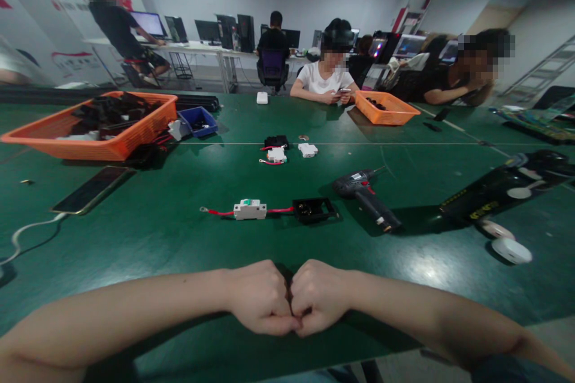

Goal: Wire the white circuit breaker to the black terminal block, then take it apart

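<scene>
My left hand (264,299) and my right hand (320,299) rest as closed fists near the table's front edge, knuckles and thumbs touching each other. Nothing shows in either fist. Beyond them lies a white circuit breaker (250,209) with a green switch. Red wires come from both its ends; the left one ends in a ring terminal (204,209), the right one runs into a black plastic housing (315,209). To the right of that, a cordless drill (369,197) lies on its side.
On the green table (171,245), more breaker parts (276,154) lie farther back. Left are an orange basket (99,148), a blue bin (200,125) and a phone (94,190). A black bottle (498,188) lies right; another orange basket (389,112) is near a seated person (323,79).
</scene>
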The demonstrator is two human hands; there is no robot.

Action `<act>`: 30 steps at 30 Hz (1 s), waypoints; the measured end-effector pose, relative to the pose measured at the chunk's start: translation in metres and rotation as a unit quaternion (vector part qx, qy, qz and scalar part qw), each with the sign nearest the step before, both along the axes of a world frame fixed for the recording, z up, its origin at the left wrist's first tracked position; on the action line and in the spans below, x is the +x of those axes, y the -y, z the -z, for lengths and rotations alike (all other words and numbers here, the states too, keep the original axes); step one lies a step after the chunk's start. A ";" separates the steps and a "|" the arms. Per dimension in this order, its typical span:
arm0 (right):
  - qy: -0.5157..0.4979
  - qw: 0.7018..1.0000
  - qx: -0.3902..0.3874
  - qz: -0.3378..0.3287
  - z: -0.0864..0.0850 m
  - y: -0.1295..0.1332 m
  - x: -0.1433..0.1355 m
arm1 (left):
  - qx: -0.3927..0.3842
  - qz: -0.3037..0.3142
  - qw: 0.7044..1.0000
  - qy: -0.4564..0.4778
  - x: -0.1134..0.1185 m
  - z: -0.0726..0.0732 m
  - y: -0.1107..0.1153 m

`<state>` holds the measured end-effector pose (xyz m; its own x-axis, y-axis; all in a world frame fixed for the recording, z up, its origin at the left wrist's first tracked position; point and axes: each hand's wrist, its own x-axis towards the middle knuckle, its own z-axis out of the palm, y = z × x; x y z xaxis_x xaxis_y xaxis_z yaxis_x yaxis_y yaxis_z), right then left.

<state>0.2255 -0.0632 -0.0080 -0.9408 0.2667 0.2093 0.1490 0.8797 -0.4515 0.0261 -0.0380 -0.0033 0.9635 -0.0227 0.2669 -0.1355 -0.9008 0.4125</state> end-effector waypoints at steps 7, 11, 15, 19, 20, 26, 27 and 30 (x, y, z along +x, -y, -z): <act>-0.003 1.000 -0.003 -0.005 0.001 -0.001 0.000 | -0.001 0.001 1.000 0.004 0.001 0.001 0.000; 0.005 1.000 0.005 -0.007 0.002 -0.001 0.001 | 0.001 0.005 1.000 0.001 0.001 0.002 0.000; 0.010 1.000 0.014 -0.008 0.004 0.000 0.001 | 0.007 0.007 1.000 -0.006 0.001 0.003 0.000; 0.026 0.999 0.017 -0.007 0.002 0.000 0.000 | 0.008 0.006 1.000 -0.008 0.001 0.002 0.000; 0.027 1.000 0.015 -0.005 0.001 0.000 0.000 | 0.008 0.006 1.000 -0.008 0.000 0.002 0.000; 0.021 1.000 0.008 -0.004 -0.001 0.000 0.000 | 0.009 0.002 1.000 -0.012 0.000 0.001 0.000; 0.017 1.000 0.006 -0.005 -0.001 0.000 0.000 | 0.009 0.002 1.000 -0.012 0.000 0.000 0.000; 0.012 1.000 0.003 -0.007 -0.001 0.000 0.000 | 0.009 0.001 1.000 -0.014 0.000 0.000 0.000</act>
